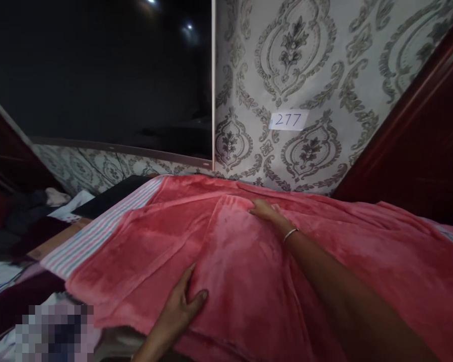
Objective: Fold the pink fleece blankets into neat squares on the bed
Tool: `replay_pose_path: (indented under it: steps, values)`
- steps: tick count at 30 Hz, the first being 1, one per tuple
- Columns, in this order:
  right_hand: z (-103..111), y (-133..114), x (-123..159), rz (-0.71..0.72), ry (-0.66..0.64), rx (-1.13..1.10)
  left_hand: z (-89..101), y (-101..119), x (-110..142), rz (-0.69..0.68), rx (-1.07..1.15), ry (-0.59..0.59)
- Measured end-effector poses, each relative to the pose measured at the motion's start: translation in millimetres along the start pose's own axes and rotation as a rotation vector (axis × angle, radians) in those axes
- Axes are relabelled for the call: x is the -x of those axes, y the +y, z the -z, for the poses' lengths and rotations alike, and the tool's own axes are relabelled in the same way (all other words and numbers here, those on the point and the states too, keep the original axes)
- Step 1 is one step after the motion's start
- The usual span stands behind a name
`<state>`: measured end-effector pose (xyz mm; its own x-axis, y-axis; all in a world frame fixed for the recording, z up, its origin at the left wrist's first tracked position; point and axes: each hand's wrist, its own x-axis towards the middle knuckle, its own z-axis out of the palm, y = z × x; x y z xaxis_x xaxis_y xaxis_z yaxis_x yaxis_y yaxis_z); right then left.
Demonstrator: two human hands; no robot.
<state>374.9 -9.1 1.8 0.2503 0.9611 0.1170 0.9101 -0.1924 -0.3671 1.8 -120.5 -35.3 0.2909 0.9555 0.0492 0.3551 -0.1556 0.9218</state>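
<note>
Under the spread left hand [179, 306], plush coral fabric [241, 251] creases; right hand [263, 208] pinches it.

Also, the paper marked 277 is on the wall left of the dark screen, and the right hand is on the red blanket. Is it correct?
Not quite: the head view shows the paper on the wall right of the dark screen. The right hand is on the red blanket.

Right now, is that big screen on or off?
It looks off: the screen is black, showing only reflected lights.
</note>
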Motion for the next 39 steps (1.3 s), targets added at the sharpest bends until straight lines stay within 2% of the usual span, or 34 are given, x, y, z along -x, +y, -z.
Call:
replay_pose_path:
  steps: [5, 10, 13, 16, 19, 21, 23, 26, 28, 30, 33, 36, 39]
  values:
    - [9, -2, 26, -0.001, 0.134, -0.032, 1.1, 0, 14, -0.069, 0.055, -0.060]
    - [49, -14, 38, 0.065, 0.440, -0.126, 15.0, 30, 27, -0.156, 0.096, -0.103]
    - [77, -38, 27, 0.109, 0.525, -0.142, 36.7, 52, 33, -0.169, 0.082, -0.074]
    - [89, -71, 3, 0.168, 0.569, -0.147, 74.5, 64, 28, -0.151, 0.014, 0.039]
    - [71, -104, -21, 0.177, 0.537, -0.129, 115.1, 52, 7, -0.160, -0.102, 0.115]
    - [45, -121, -27, 0.121, 0.400, -0.066, 133.3, 31, -10, -0.188, -0.251, 0.137]
    - [16, -131, -23, 0.077, 0.225, 0.017, 140.8, 4, -22, -0.234, -0.446, 0.189]
    - [-18, -130, -8, 0.071, 0.105, 0.051, 131.5, -26, -22, -0.325, -0.683, 0.281]
    - [-28, -120, 3, 0.066, 0.077, 0.054, 112.4, -31, -11, -0.432, -0.741, 0.294]
    - [-30, -107, 11, 0.042, 0.057, 0.063, 84.9, -22, 5, -0.560, -0.731, 0.242]
    - [-24, -88, 18, -0.043, 0.043, 0.067, 37.7, 4, 27, -0.670, -0.679, 0.069]
    - [-17, -73, 21, -0.124, 0.026, 0.039, 1.5, 26, 35, -0.574, -0.692, -0.074]
    - [-17, -69, 23, -0.136, 0.020, -0.019, -14.2, 38, 33, -0.445, -0.766, -0.143]
